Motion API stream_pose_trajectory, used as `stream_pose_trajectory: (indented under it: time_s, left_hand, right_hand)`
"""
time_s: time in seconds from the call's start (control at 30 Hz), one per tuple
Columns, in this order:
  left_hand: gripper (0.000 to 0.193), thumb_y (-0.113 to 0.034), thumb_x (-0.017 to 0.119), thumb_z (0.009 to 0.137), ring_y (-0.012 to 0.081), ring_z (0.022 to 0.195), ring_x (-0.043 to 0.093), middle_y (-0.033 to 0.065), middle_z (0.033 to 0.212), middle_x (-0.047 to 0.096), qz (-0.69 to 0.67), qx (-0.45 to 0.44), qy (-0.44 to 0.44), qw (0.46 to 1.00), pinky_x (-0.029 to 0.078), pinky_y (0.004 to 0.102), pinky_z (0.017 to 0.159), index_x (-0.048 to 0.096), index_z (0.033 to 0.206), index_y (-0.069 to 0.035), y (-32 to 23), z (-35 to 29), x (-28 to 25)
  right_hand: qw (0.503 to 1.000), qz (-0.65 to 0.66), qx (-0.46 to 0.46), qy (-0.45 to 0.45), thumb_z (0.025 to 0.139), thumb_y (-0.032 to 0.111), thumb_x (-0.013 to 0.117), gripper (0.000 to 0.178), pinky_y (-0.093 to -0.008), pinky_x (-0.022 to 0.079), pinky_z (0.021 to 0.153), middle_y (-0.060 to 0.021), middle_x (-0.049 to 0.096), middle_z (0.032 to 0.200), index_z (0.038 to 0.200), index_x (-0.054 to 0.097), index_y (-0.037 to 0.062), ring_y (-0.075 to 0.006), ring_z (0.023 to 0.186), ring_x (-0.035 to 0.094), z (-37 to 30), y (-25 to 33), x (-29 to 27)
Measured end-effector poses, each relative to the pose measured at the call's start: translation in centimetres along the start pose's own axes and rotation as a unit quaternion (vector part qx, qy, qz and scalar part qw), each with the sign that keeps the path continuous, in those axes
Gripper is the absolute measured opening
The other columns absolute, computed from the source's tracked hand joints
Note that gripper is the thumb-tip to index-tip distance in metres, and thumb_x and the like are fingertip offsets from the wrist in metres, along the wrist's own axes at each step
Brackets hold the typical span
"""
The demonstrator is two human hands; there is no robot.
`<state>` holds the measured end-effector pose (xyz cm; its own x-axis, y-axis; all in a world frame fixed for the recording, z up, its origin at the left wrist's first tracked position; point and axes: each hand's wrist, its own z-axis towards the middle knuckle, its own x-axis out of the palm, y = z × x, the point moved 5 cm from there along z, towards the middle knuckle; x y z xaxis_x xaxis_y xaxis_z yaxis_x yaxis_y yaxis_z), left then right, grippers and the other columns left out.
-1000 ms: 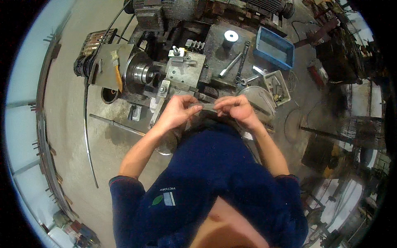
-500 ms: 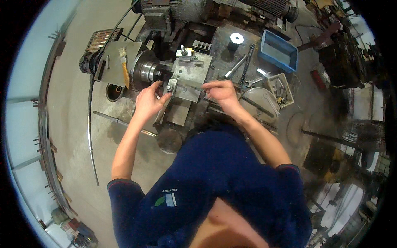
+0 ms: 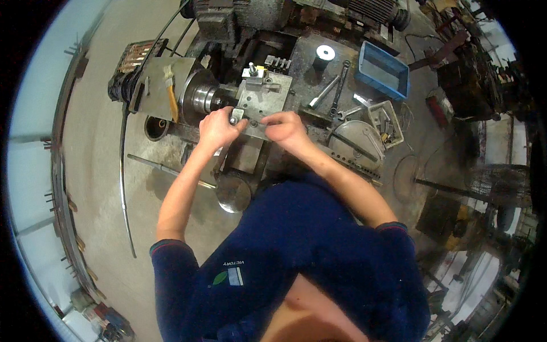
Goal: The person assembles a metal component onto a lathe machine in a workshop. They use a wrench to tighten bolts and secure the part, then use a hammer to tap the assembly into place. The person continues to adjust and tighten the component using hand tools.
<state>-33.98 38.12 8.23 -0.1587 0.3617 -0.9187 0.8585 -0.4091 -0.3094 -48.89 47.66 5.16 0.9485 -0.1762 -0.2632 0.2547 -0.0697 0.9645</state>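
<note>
A lathe-like machine stands before me, its round chuck [image 3: 202, 98] to the left of a flat steel plate with holes [image 3: 263, 100]. At the plate's near left corner, my left hand [image 3: 217, 130] is wrapped over a small metal clamp block with a bolt [image 3: 237, 115], fingers on its far side and thumb on its near side. My right hand [image 3: 286, 132] is just right of it over the plate's near edge, fingers curled together; anything between them is too small to make out. A second bolted clamp [image 3: 253, 74] sits at the plate's far side.
A yellow-handled brush [image 3: 171, 94] lies on the sheet beside the chuck. To the right are a white spool-like cylinder [image 3: 325, 53], wrenches [image 3: 341, 88], a blue bin [image 3: 383, 71] and a pale tray of small parts [image 3: 386, 123]. A long rod [image 3: 170, 170] extends at the near left.
My left hand has moved right and closed round the clamp block. My right hand has shifted left along the plate, nearer to the left hand.
</note>
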Motion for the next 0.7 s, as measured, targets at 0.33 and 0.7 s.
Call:
stream_pose_trajectory:
  time_s: [0.33,0.7]
  left_hand:
    - [0.039,-0.042,0.060,0.072,0.0358,0.073,0.062,0.0199,0.071,0.063,0.025,0.024,-0.062,0.997,0.049,0.0443,0.066,0.060,0.078,-0.003,0.0,0.2,0.8]
    - [0.039,-0.041,0.061,0.072,0.0348,0.068,0.062,0.0198,0.067,0.061,0.037,0.032,-0.087,0.995,0.049,0.0432,0.061,0.063,0.082,-0.003,-0.4,0.2,0.8]
  right_hand:
    - [0.980,-0.174,-0.083,-0.045,0.056,0.017,0.062,0.033,-0.0406,0.048,0.072,-0.0194,0.057,0.085,0.085,0.066,0.0033,-0.0359,0.082,0.058,0.5,1.3,0.8]
    - [0.915,-0.382,-0.127,0.016,0.056,0.021,0.062,0.038,-0.0474,0.037,0.087,-0.0188,0.050,0.107,0.091,0.066,0.0064,-0.0343,0.104,0.045,-0.4,2.2,1.3]
